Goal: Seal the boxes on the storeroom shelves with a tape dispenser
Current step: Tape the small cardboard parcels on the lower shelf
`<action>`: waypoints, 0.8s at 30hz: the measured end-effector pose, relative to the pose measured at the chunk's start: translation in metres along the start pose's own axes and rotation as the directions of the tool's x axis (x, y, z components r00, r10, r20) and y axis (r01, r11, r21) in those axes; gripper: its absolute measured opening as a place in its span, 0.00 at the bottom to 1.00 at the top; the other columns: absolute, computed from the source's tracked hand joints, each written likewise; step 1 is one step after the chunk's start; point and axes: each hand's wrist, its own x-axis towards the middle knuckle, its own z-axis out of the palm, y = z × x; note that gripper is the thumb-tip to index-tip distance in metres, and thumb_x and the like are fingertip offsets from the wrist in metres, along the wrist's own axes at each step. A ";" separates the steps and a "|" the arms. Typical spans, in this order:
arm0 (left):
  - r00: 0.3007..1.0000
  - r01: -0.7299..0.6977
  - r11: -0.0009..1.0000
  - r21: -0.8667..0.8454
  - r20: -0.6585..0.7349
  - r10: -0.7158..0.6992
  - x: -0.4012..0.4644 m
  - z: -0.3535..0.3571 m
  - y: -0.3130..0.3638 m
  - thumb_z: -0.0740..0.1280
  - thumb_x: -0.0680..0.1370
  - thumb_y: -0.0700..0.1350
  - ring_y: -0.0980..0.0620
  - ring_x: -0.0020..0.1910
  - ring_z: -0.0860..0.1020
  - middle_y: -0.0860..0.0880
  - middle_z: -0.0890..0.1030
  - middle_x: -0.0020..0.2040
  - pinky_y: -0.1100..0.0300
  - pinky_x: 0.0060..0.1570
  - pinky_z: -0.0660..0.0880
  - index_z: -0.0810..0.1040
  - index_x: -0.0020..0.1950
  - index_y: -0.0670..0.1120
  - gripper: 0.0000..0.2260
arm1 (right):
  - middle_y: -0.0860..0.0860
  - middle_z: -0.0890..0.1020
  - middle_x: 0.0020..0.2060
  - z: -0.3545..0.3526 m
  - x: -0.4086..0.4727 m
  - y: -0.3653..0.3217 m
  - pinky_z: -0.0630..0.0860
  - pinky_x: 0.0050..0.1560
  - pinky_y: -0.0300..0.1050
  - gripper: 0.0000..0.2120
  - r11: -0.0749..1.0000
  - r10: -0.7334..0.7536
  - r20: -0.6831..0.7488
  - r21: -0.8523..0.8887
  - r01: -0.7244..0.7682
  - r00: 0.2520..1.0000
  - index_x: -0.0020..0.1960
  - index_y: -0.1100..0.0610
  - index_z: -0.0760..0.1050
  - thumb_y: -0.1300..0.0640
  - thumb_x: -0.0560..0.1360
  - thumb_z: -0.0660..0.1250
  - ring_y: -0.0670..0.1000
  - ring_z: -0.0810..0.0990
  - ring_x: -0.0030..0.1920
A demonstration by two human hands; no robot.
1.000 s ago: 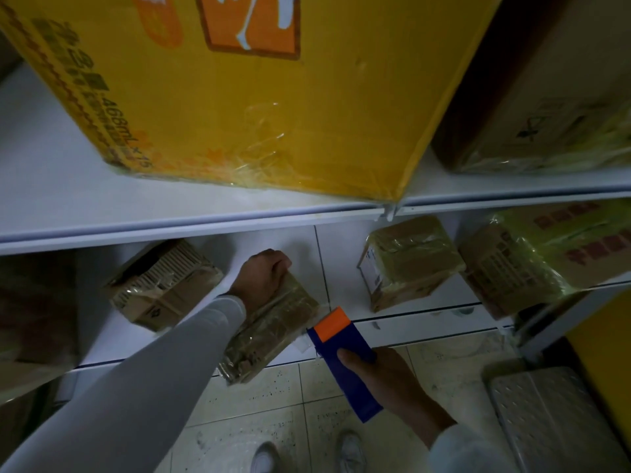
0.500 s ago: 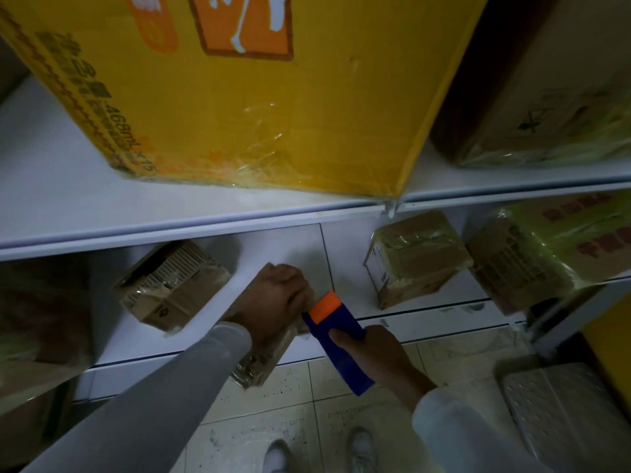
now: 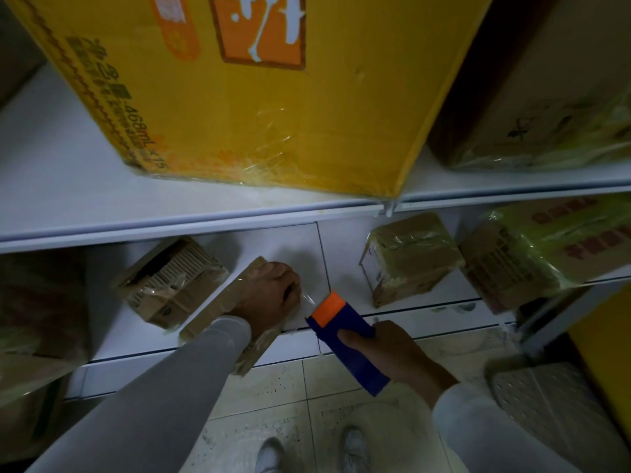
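A flat brown box [image 3: 218, 312] wrapped in clear tape lies at the front of the low white shelf [image 3: 136, 339], hanging partly over its edge. My left hand [image 3: 269, 297] sits on top of this box with fingers curled over its right end. A strip of clear tape [image 3: 305, 300] stretches from under those fingers to the blue tape dispenser [image 3: 348, 339] with an orange head. My right hand [image 3: 392, 353] grips the dispenser's blue body, just right of the box and in front of the shelf edge.
A large yellow carton [image 3: 273, 97] fills the upper shelf, a brown box [image 3: 546, 97] to its right. On the low shelf lie a printed box [image 3: 170, 288] at left, a taped box [image 3: 409, 257] and a green-wrapped box [image 3: 546, 247] at right. A grey step [image 3: 553, 414] stands on the tiled floor.
My left hand shifted along the flat box toward its right end. My right hand brought the dispenser up and left, close to the box, and tape now spans between them.
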 end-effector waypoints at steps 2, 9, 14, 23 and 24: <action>1.000 0.012 1.000 -0.007 0.008 -0.012 0.000 -0.003 0.002 0.55 0.81 0.51 0.54 0.54 0.72 0.53 0.77 0.55 0.64 0.55 0.61 0.77 0.55 0.51 0.12 | 0.53 0.81 0.31 -0.005 0.001 -0.001 0.71 0.33 0.40 0.26 0.999 0.024 -0.003 -0.039 -0.024 1.000 0.37 0.59 0.76 0.34 0.72 0.69 0.50 0.80 0.31; 0.999 0.021 0.998 -0.059 0.034 -0.019 0.001 -0.006 0.002 0.55 0.82 0.51 0.55 0.54 0.72 0.53 0.77 0.55 0.65 0.56 0.62 0.76 0.56 0.49 0.12 | 0.49 0.77 0.30 0.014 0.031 -0.027 0.68 0.30 0.39 0.22 0.986 0.060 0.011 -0.154 -0.057 0.998 0.35 0.53 0.72 0.35 0.72 0.68 0.48 0.77 0.30; 1.000 0.030 0.998 -0.061 0.012 -0.029 0.001 -0.004 0.001 0.56 0.81 0.51 0.54 0.52 0.72 0.53 0.76 0.51 0.62 0.58 0.63 0.76 0.53 0.50 0.10 | 0.48 0.75 0.33 0.037 0.040 -0.025 0.69 0.34 0.40 0.20 0.876 0.086 -0.015 -0.474 -0.083 0.996 0.36 0.52 0.69 0.36 0.74 0.65 0.51 0.78 0.36; 0.953 0.241 0.951 0.193 0.138 -0.269 0.027 0.027 0.016 0.63 0.72 0.51 0.45 0.56 0.70 0.47 0.74 0.55 0.52 0.52 0.63 0.73 0.55 0.46 0.15 | 0.47 0.76 0.28 0.019 0.021 0.008 0.68 0.30 0.38 0.25 0.960 0.052 -0.124 -0.268 -0.083 0.991 0.34 0.53 0.70 0.32 0.74 0.63 0.46 0.76 0.28; 0.954 0.238 0.950 0.204 0.135 -0.268 0.027 0.030 0.015 0.63 0.72 0.50 0.45 0.56 0.70 0.47 0.74 0.55 0.51 0.53 0.63 0.73 0.55 0.45 0.14 | 0.47 0.76 0.28 0.016 0.020 0.010 0.68 0.29 0.38 0.25 0.963 0.049 -0.129 -0.257 -0.081 0.990 0.33 0.53 0.70 0.32 0.74 0.64 0.46 0.76 0.28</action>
